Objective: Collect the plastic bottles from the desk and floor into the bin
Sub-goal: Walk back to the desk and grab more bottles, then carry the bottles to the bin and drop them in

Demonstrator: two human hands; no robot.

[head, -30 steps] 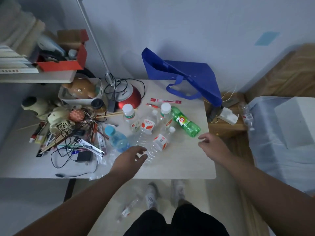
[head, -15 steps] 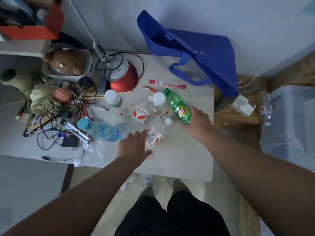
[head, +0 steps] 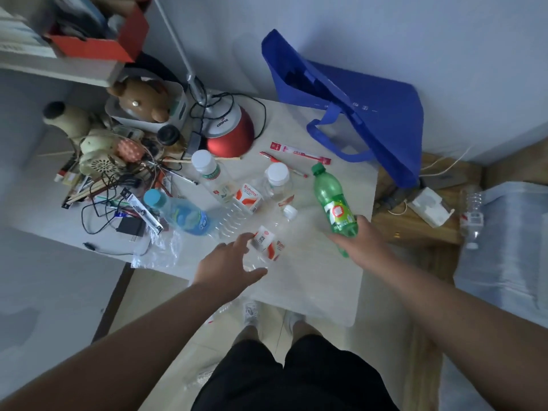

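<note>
One green bottle (head: 335, 203) is gripped by the right hand (head: 363, 243), none seemingly binned. Left hand (head: 225, 262) spreads unclenched over a central clear bottle (head: 265, 243)

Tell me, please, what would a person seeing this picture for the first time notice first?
The green bottle stands out most: the right hand grips its lower end over the right side of the desk. Behind it, a big blue tote bag stands open at the desk's far right corner. The left hand is spread beside a clear bottle lying near the front edge.
</note>
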